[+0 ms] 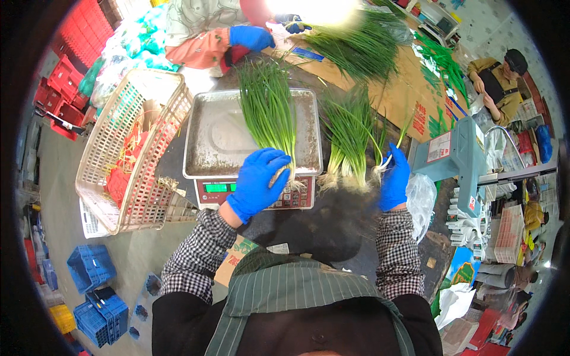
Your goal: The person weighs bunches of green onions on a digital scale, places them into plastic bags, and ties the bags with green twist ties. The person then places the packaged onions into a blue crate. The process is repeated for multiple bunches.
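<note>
A bundle of spring onions [269, 107] lies on the steel pan of a digital weighing scale [213, 151], its roots hanging over the front keypad. My left hand [260, 182], in a blue glove, is closed around the white stem end of that bundle. To the right of the scale, more spring onions [352, 142] rest on the dark table with roots toward me. My right hand [395, 182], also gloved in blue, pinches a thin spring onion stalk [402, 135] beside this pile. The scale's green display is partly covered by my left hand.
A tilted plastic basket [104, 147] with red scraps stands left of the scale. A grey bag-sealing or taping device [449, 149] is close to my right hand, above a clear plastic bag [421, 202]. Across the table, a co-worker's blue-gloved hand [251, 38] is near a large onion heap [360, 42].
</note>
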{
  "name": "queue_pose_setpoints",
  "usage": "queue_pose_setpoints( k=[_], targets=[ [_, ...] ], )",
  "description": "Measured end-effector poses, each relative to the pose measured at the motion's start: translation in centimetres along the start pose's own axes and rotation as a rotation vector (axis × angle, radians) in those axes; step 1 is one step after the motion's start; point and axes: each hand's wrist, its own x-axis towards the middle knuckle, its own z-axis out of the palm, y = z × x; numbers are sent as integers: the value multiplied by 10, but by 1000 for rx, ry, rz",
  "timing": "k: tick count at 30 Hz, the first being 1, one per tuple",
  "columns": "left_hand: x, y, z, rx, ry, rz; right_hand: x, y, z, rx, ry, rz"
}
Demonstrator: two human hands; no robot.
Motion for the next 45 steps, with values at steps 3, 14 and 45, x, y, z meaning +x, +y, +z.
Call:
queue_pose_setpoints(
  k=[3, 14, 45],
  targets=[
    [-11, -5, -18, -29, 77, -125, -1, 19, -33, -151, -131, 143],
    [-43, -64, -91, -478, 275, -629, 12, 24, -39, -790, -258, 65],
    [4, -83, 5, -182, -340, -505, -92, 66, 144, -661, -577, -99]
  ],
)
